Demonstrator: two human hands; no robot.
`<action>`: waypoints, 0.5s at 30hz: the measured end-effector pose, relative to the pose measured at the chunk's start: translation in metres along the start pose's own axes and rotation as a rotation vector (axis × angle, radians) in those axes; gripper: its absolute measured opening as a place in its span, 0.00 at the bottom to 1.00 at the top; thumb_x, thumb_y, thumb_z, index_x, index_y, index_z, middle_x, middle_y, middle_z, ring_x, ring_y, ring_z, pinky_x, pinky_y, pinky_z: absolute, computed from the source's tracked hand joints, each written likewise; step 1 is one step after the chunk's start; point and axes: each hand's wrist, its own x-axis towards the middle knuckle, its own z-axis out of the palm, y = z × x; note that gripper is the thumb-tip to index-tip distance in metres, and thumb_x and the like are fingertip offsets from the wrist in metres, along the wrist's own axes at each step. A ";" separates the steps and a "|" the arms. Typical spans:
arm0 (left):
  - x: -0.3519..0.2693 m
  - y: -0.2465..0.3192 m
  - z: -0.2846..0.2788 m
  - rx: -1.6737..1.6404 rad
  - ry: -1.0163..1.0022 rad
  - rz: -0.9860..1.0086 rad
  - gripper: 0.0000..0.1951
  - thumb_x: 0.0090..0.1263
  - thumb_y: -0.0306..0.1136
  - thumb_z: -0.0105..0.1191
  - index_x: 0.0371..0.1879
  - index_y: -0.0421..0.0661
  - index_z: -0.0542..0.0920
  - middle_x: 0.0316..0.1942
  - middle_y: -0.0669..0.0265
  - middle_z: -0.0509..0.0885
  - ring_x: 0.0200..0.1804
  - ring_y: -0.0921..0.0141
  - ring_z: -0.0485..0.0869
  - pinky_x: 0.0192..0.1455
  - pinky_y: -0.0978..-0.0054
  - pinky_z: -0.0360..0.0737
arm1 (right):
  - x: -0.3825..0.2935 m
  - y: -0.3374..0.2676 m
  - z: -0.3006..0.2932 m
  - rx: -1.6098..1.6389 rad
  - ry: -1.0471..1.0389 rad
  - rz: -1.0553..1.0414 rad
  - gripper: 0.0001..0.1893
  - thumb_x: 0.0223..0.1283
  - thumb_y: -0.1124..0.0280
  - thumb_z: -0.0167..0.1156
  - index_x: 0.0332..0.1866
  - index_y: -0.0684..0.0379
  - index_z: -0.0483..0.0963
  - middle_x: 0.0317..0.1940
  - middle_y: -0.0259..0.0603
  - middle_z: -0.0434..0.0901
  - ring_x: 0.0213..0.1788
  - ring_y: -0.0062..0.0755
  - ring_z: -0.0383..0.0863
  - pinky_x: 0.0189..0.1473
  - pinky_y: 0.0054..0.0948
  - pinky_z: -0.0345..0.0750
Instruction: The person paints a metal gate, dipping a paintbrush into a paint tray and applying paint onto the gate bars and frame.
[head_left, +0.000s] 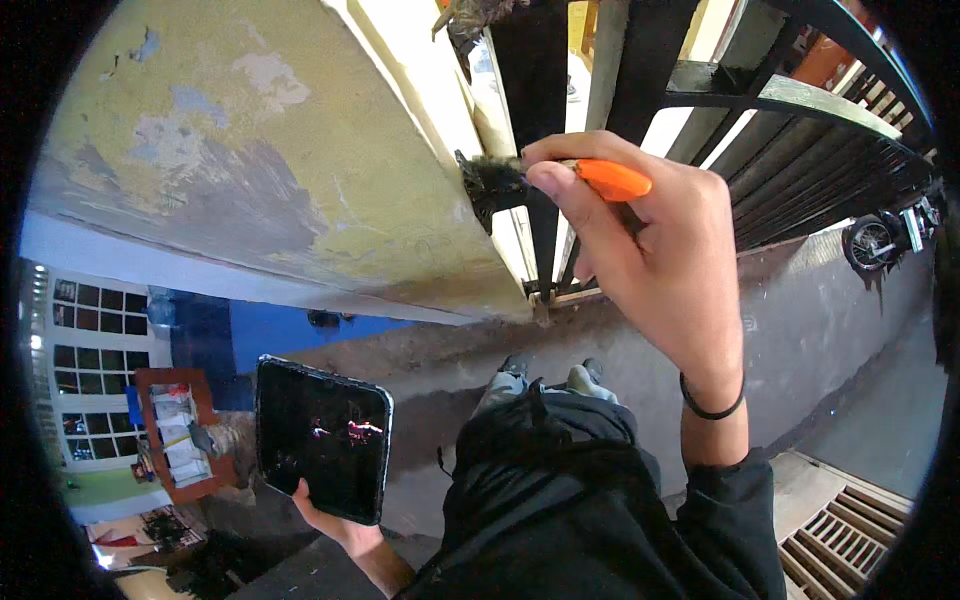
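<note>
My right hand (660, 225) grips a paintbrush by its orange handle (613, 180). The dark bristles lie at the black metal gate (529, 82), beside the edge of a yellowish wall (337, 150) with bare grey and white patches. Low on the left, my left hand (337, 521) holds up a tablet-like device (322, 442) with a mostly black face and a few bright reddish spots. The fingers behind the device are hidden. A black band circles my right wrist.
The barred gate curves away to the right, where a motorcycle (874, 241) stands. A wooden slatted piece (840, 525) lies at the lower right. Left are a brown-framed cabinet (210, 480) and white-framed windows (97, 307). My feet stand on grey concrete (787, 330).
</note>
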 end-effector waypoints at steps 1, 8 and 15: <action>0.004 -0.001 -0.007 0.063 -0.009 0.022 0.33 0.73 0.49 0.55 0.73 0.44 0.75 0.69 0.52 0.80 0.65 0.48 0.83 0.67 0.42 0.83 | -0.004 0.000 0.006 0.001 0.036 -0.026 0.09 0.77 0.69 0.66 0.51 0.61 0.87 0.22 0.39 0.83 0.22 0.22 0.85 0.26 0.24 0.77; 0.003 0.003 -0.012 0.267 0.108 0.027 0.32 0.73 0.53 0.53 0.73 0.47 0.76 0.68 0.56 0.81 0.66 0.52 0.82 0.64 0.46 0.84 | -0.069 -0.034 0.018 -0.191 0.153 -0.026 0.13 0.66 0.71 0.74 0.53 0.60 0.85 0.40 0.46 0.90 0.36 0.43 0.92 0.35 0.36 0.87; 0.018 -0.002 -0.016 0.153 0.022 -0.153 0.31 0.73 0.51 0.52 0.72 0.47 0.77 0.68 0.56 0.82 0.66 0.52 0.82 0.68 0.49 0.81 | -0.117 -0.003 0.060 -0.379 0.224 -0.233 0.19 0.64 0.71 0.76 0.58 0.65 0.84 0.47 0.52 0.91 0.39 0.41 0.94 0.39 0.32 0.89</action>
